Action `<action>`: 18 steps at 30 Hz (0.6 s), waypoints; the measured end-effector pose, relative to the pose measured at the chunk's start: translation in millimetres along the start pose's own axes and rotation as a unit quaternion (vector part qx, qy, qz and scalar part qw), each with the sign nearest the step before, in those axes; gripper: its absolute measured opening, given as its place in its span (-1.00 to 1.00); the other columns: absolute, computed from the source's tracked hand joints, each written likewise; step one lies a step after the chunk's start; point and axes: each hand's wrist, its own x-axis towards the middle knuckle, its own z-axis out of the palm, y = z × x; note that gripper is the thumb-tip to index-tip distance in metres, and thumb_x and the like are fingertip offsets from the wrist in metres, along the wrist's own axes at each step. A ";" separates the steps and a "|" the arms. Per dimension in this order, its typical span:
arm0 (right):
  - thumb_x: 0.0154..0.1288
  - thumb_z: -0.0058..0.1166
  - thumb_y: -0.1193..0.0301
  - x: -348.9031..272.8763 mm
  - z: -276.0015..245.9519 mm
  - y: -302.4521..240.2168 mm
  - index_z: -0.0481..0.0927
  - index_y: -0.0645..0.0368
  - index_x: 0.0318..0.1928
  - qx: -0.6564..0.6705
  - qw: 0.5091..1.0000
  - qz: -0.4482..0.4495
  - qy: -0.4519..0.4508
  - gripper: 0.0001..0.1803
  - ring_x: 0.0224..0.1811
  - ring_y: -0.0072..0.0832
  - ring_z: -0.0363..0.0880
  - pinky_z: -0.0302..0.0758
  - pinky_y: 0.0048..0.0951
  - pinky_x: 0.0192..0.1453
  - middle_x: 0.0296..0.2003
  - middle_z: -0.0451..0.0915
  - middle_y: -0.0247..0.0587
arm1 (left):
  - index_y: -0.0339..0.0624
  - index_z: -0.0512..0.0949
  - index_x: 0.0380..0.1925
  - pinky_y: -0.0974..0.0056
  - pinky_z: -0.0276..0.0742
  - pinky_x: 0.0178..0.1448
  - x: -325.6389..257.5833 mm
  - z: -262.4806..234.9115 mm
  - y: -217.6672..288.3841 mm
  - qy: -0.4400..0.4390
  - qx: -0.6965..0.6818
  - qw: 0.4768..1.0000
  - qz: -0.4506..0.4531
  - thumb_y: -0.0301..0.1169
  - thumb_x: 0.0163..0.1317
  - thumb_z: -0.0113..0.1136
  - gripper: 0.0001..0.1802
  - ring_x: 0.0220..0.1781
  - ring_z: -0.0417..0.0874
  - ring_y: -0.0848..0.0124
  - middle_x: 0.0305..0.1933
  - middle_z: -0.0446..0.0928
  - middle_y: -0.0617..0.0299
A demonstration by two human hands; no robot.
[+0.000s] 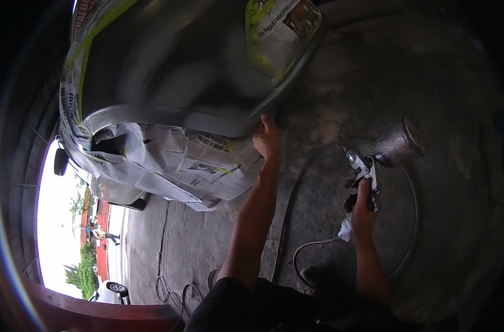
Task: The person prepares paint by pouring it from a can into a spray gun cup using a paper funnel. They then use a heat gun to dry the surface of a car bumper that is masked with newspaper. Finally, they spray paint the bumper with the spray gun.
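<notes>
My left hand (267, 139) is at the lower edge of a grey car body panel (174, 72), closed on the border of the newspaper (208, 160) that covers the wheel area. One digit points up against the panel edge, and the other fingers are partly hidden. Off to the right, my right hand (364, 214) grips a metal spray gun (367, 169) by its handle. A dark, stained paint cup (398, 145) is joined to the gun. A crumpled white cloth (345, 228) hangs beside the right wrist.
Newspaper edged with yellow-green tape masks a lamp-shaped area (285, 36) at the top. An air hose (296, 257) and other hoses curl across the concrete floor (208, 238). Beyond the left opening are another car (116, 191), a white car (109, 293) and a person (104, 234).
</notes>
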 end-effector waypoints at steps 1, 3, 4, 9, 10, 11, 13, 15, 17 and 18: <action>0.43 0.04 0.19 -2.5 -1.8 -8.2 0.58 0.26 -0.28 0.003 0.999 0.027 -0.020 -0.65 -0.54 -0.78 0.29 0.18 -0.58 -0.52 -0.53 0.44 -0.48 | -0.37 0.67 -0.41 0.06 0.51 0.00 17.9 5.1 -26.5 0.012 0.037 0.999 -0.015 0.23 0.30 -0.10 -0.23 -0.09 0.67 0.06 -0.29 0.66 -0.08; 0.45 -0.02 0.14 1.5 -10.4 -15.5 0.57 0.29 -0.15 0.011 0.997 0.057 -0.051 -0.60 -0.50 -0.79 0.30 0.17 -0.62 -0.50 -0.41 0.55 -0.41 | -0.37 0.66 -0.35 0.07 0.51 0.01 23.8 16.4 -47.4 0.026 0.109 0.993 -0.031 0.12 0.33 -0.05 -0.33 -0.03 0.66 0.05 -0.20 0.65 -0.11; 0.46 -0.03 0.14 3.0 -12.4 -15.6 0.57 0.30 -0.10 0.005 0.997 0.043 -0.058 -0.60 -0.50 -0.79 0.30 0.18 -0.61 -0.49 -0.38 0.57 -0.39 | -0.37 0.66 -0.31 0.10 0.52 0.00 17.3 13.2 -54.4 0.038 0.146 0.988 -0.030 0.05 0.34 -0.04 -0.39 -0.03 0.66 0.07 -0.17 0.64 -0.12; 0.48 -0.08 0.16 -3.4 -6.9 -15.5 0.54 0.31 0.03 -0.001 0.998 0.025 -0.063 -0.56 -0.46 -0.77 0.32 0.20 -0.61 -0.47 -0.28 0.62 -0.35 | -0.27 0.59 -0.12 0.16 0.53 0.07 11.1 1.8 -75.7 -0.035 -0.035 0.997 0.054 -0.19 0.35 -0.06 -0.61 0.02 0.63 0.25 -0.10 0.61 -0.03; 0.48 -0.09 0.16 -2.1 -6.8 -10.5 0.54 0.30 0.03 0.003 0.998 0.010 -0.063 -0.57 -0.45 -0.76 0.34 0.21 -0.61 -0.45 -0.28 0.62 -0.34 | -0.27 0.53 -0.03 0.10 0.52 0.11 3.6 5.4 -66.2 -0.070 -0.207 0.976 0.009 -0.29 0.34 -0.05 -0.65 0.09 0.60 0.18 0.00 0.56 -0.04; 0.48 -0.09 0.16 -1.8 -6.4 -0.3 0.54 0.30 0.04 0.006 0.998 -0.004 -0.065 -0.57 -0.43 -0.75 0.36 0.22 -0.61 -0.44 -0.27 0.62 -0.33 | -0.28 0.47 0.07 0.04 0.50 0.14 -3.5 6.6 -57.3 -0.101 -0.372 0.922 -0.036 -0.38 0.33 -0.04 -0.65 0.16 0.56 0.12 0.11 0.51 -0.05; 0.47 -0.09 0.14 0.5 -7.8 -2.5 0.53 0.30 0.04 -0.013 0.998 0.004 -0.061 -0.56 -0.39 -0.70 0.40 0.26 -0.62 -0.40 -0.27 0.63 -0.31 | -0.28 0.32 0.16 -0.05 0.38 0.28 -37.9 0.1 -4.9 -0.128 -0.523 0.836 -0.103 -0.52 0.31 -0.08 -0.60 0.33 0.35 0.04 0.30 0.28 -0.07; 0.47 -0.08 0.13 2.4 -9.1 -5.7 0.53 0.29 0.05 -0.018 0.998 0.015 -0.054 -0.54 -0.37 -0.68 0.43 0.29 -0.62 -0.37 -0.26 0.63 -0.29 | -0.25 0.08 0.29 -0.07 0.21 0.42 -58.3 -7.4 34.4 -0.178 -0.601 0.766 -0.142 -0.60 0.31 -0.13 -0.47 0.47 0.13 0.03 0.42 0.07 -0.09; 0.45 -0.07 0.07 6.1 -8.4 0.6 0.52 0.28 0.05 0.002 0.999 -0.009 -0.047 -0.51 -0.44 -0.68 0.42 0.29 -0.62 -0.45 -0.26 0.63 -0.29 | -0.19 -0.25 0.45 -0.01 0.00 0.55 -66.4 -14.4 54.3 -0.250 -0.609 0.736 -0.158 -0.65 0.34 -0.17 -0.24 0.57 -0.09 0.09 0.49 -0.11 -0.10; 0.46 -0.11 0.03 2.4 -5.3 -3.9 0.50 0.24 0.06 -0.002 0.999 0.004 -0.052 -0.50 -0.52 -0.68 0.39 0.26 -0.60 -0.53 -0.27 0.61 -0.29 | -0.19 -0.30 0.45 -0.01 -0.03 0.56 -68.3 -22.5 59.5 -0.267 -0.609 0.732 -0.149 -0.65 0.34 -0.17 -0.22 0.57 -0.13 0.09 0.49 -0.13 -0.09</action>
